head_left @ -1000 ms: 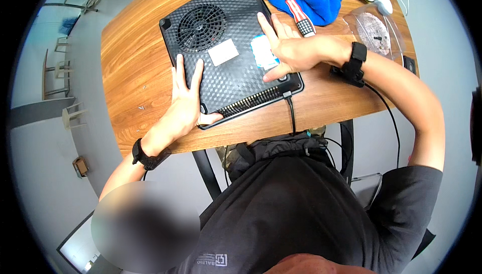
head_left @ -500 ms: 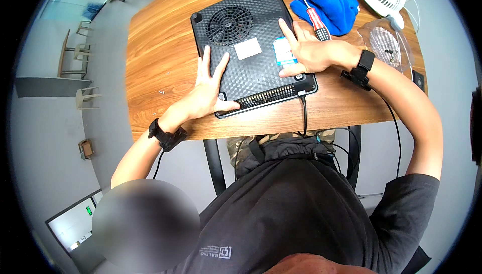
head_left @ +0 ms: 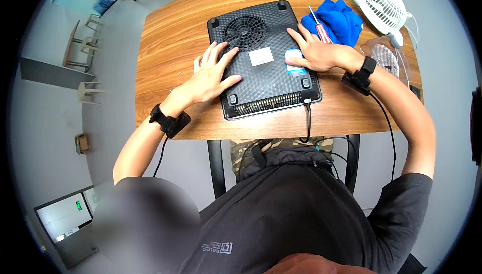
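Note:
An induction cooker (head_left: pixel 266 81) lies underside up on the wooden table, showing its round fan grille (head_left: pixel 245 33), rubber feet and a slotted vent along the near edge. My left hand (head_left: pixel 207 79) rests on its left side, fingers spread, with the thumb on the textured black base. On the right side lies my right hand (head_left: pixel 321 55), its fingers stretched over the edge and its thumb on a blue-and-white label (head_left: pixel 295 67). Both hands are open. A white label (head_left: pixel 260 56) sits between them. From the near edge a black cord (head_left: pixel 309 121) hangs down.
Past my right hand, a red-handled screwdriver (head_left: pixel 322 32) leans on a crumpled blue cloth (head_left: pixel 342 20). A white fan (head_left: pixel 379 3) and a clear plastic piece (head_left: pixel 384 55) occupy the table's right side. Tiny bits lie on the wooden tabletop (head_left: pixel 155 63) at left.
My left hand has slid away from the near vent, farther up the cooker's left side. My right thumb has moved from beside the near right foot up onto the blue-and-white label.

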{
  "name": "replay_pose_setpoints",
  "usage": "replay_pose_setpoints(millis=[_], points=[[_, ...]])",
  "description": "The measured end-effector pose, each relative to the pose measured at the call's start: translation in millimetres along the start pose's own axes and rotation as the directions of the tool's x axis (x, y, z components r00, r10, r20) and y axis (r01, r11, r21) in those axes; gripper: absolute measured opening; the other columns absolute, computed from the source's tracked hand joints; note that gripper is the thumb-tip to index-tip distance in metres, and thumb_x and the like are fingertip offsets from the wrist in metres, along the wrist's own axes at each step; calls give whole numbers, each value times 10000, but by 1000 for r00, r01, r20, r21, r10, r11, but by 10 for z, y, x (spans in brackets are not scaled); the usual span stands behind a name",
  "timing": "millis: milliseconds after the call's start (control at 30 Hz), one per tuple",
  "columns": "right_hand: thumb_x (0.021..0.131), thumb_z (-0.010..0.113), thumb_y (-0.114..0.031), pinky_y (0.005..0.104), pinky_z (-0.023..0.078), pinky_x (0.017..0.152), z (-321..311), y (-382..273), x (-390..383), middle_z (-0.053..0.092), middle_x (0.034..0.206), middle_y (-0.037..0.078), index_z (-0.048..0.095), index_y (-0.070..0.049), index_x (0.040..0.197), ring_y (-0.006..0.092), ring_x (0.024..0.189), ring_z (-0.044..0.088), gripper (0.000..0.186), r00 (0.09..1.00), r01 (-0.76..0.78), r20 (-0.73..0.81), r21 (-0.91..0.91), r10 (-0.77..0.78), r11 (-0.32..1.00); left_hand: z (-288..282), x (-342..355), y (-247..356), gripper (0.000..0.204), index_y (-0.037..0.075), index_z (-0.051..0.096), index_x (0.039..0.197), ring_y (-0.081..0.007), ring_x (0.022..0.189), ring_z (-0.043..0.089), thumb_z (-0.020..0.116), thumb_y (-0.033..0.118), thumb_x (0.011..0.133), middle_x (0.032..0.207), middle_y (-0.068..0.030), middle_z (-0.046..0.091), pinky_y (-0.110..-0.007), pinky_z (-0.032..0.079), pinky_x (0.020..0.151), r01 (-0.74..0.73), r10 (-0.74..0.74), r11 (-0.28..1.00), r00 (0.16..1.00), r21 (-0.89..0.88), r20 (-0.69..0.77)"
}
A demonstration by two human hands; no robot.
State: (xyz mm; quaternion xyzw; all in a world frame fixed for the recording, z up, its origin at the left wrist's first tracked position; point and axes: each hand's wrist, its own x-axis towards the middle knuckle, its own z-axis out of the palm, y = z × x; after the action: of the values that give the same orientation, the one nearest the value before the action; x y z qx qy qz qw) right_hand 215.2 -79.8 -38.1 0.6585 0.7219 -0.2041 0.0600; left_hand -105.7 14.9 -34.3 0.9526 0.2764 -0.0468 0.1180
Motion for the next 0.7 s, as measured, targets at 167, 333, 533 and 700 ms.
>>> replay_pose_setpoints(millis=[167,333,533,700], points=[[972,397,-716,565,175,1224,-65,-178,104,2,1656,287,74,-63,1613,535,1502,77,970,997,57,48,-53,-55,997,10,188,78,833,220,153,1625,-407,1554,-21,560,548,976,1687,-159,25,-656,73,1203,-113,113,994,993,8,32],[970,411,-710,656,185,1186,36,-146,101,-64,1663,258,-31,-118,1620,569,1490,-14,984,996,64,60,-72,-60,995,137,280,162,912,208,127,1634,-416,1544,-117,540,638,944,1688,-176,-88,-715,16,1160,-133,110,984,978,120,177],[949,417,-734,650,204,1184,266,-100,203,-78,1659,273,-21,-95,1621,617,1465,-33,1025,995,101,-17,-83,-102,991,124,294,278,925,137,124,1628,-441,1535,-130,569,581,950,1675,-210,-120,-737,28,1144,-121,80,979,967,161,240],[968,469,-666,656,254,1164,207,-144,137,-49,1647,299,9,-42,1610,620,1463,32,1007,995,95,-30,-109,-99,990,94,325,269,947,138,122,1627,-455,1531,-126,572,604,937,1670,-220,-124,-760,44,1128,-132,85,976,963,174,254]])
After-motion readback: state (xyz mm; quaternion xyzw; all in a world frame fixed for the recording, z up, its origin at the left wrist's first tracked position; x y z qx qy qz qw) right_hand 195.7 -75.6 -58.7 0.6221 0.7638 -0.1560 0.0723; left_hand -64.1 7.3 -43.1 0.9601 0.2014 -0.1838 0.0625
